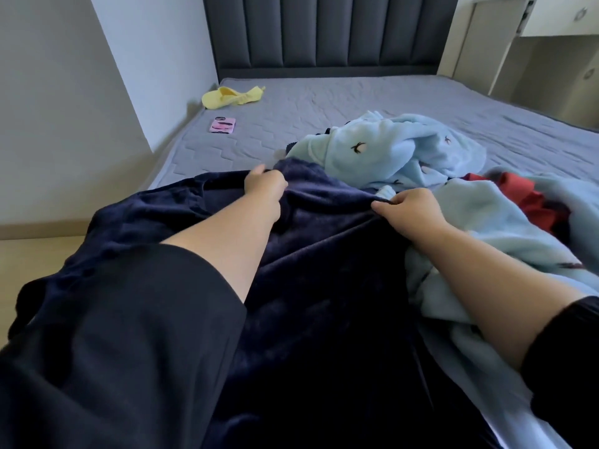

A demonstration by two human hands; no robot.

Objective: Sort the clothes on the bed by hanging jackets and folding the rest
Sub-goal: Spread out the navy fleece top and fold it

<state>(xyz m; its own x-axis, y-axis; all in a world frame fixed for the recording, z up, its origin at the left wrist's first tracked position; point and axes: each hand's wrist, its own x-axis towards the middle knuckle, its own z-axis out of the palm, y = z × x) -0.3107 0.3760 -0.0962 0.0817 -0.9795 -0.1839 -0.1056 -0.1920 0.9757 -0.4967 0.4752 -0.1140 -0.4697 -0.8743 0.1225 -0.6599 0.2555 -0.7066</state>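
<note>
The left hand (264, 186) at 11 o'clock and the right hand (411, 210) at 1 o'clock each pinch the navy garment's (324, 270) far edge. The hands are set apart, probably to spread it flat on the bed (356, 102) for folding. The light blue fleece (389, 150) waits at 2 o'clock.

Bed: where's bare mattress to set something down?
Widest free patch: mattress between headboard and light blue fleece pile, right of the yellow garment. Smaller patch between pink phone and navy garment. Near side is crowded: navy garment, fleece and red garment overlap.
</note>
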